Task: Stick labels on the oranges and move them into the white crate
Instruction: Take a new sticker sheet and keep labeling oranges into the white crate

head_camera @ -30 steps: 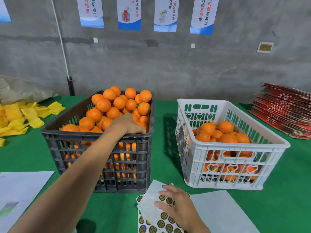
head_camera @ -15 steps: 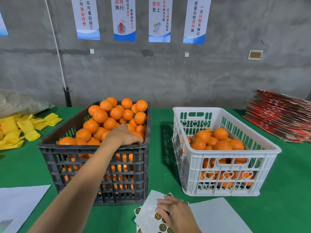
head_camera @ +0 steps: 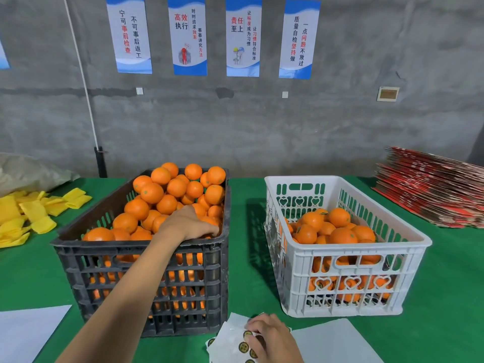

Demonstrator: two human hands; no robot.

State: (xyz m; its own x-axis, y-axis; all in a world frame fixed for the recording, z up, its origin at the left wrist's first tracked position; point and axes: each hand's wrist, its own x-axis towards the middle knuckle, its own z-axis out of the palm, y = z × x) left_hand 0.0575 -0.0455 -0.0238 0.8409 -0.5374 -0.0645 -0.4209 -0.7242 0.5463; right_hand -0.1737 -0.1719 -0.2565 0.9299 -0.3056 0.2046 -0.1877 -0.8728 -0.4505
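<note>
The left hand (head_camera: 190, 224) reaches into the black crate (head_camera: 146, 258) at centre left of the frame, palm down on the oranges (head_camera: 167, 195) heaped inside near its front right corner; its fingers curl over the pile, but whether they have closed round one fruit cannot be told. The right hand (head_camera: 272, 336), at the bottom centre, rests with fingers bent on the label sheet (head_camera: 233, 341) lying on the green surface (head_camera: 243, 271), fingertips at a round sticker; whether one is pinched cannot be told. The white crate (head_camera: 348, 279), right of centre, is about half full of oranges.

An orange looks firm, round and fairly light, with a dimpled skin that should grip well; cupping it round the middle with fingers and thumb seems best. The labels are thin and limp, likely to curl or stick to a finger, so lifting one by its edge should serve.
</note>
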